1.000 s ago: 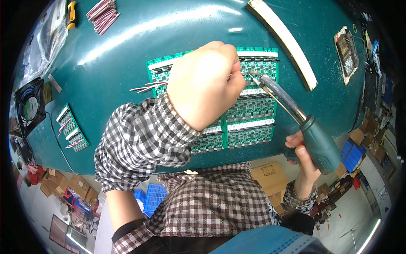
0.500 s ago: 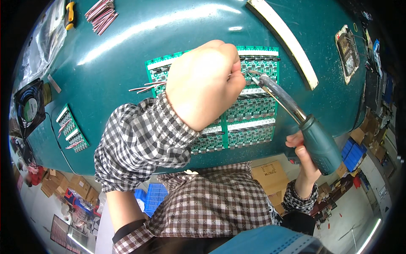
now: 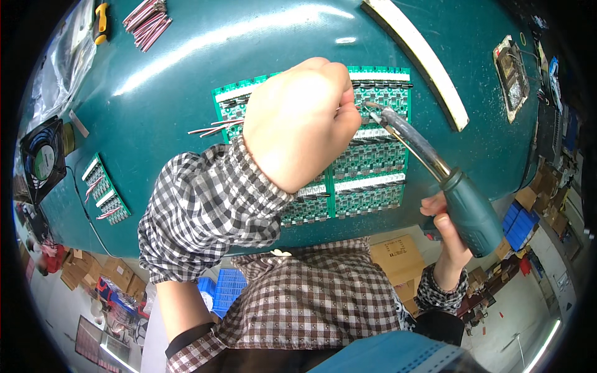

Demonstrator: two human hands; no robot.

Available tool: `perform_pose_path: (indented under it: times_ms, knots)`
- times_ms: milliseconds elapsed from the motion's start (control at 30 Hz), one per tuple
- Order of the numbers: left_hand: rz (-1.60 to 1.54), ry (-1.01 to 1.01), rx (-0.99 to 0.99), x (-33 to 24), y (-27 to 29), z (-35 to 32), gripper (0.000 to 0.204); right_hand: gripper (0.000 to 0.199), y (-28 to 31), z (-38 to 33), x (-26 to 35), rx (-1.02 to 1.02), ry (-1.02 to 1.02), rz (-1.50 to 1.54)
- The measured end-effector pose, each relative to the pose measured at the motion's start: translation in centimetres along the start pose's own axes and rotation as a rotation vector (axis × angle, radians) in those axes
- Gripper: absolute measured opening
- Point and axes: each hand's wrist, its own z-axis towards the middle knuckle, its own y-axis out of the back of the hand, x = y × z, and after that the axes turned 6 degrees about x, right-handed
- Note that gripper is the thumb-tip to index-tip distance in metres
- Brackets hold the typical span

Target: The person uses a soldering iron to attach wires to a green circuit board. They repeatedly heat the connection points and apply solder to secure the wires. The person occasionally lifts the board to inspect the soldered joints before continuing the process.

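My left hand (image 3: 301, 118) is closed in a pinch above the green circuit board panel (image 3: 370, 165), covering its upper middle. A thin wire end seems to show at its fingertips; most of it is hidden. My right hand (image 3: 454, 239) grips the dark green handle of a soldering iron (image 3: 474, 214). The iron's metal shaft slants up and left, its tip close to my left fingertips over the panel. Red and white wires (image 3: 216, 128) stick out past the panel's left edge. White strips and rows of black parts run across the panel.
A smaller board piece (image 3: 107, 189) with short wires lies at left, near a black fan (image 3: 45, 158). Farther back are a wire bundle (image 3: 147, 25) and a yellow-handled tool (image 3: 102, 23). A curved white strip (image 3: 426, 65) and a grimy metal tray (image 3: 511, 78) lie at right.
The soldering iron's tip has shifted very slightly beside my left fingertips. Both hands otherwise keep their places and their grips.
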Motion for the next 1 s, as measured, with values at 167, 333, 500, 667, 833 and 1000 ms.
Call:
perform_pose_path:
  times_ms: [167,333,500,667,833,1000]
  knots:
    - [-0.001,-0.003,0.000,0.0,0.0,0.0,0.010,0.046,-0.1,0.1,0.1,0.003,0.023,-0.014]
    - [-0.001,-0.007,-0.006,0.1,0.0,0.0,0.010,0.047,-0.2,0.2,0.1,-0.002,0.027,-0.027]
    - [0.009,-0.012,-0.015,0.1,-0.1,0.0,0.011,0.046,-0.2,0.3,0.1,0.007,0.041,-0.037]
    - [0.020,-0.005,-0.010,0.0,-0.2,0.0,0.011,0.047,-0.2,0.2,0.2,-0.007,0.020,-0.057]
    - [0.009,-0.008,-0.031,0.1,-0.3,0.0,0.011,0.047,0.1,0.1,0.4,-0.018,-0.002,-0.069]
    - [0.011,0.004,-0.028,0.1,-0.1,-0.2,0.011,0.042,0.6,-0.1,0.2,0.042,0.009,0.040]
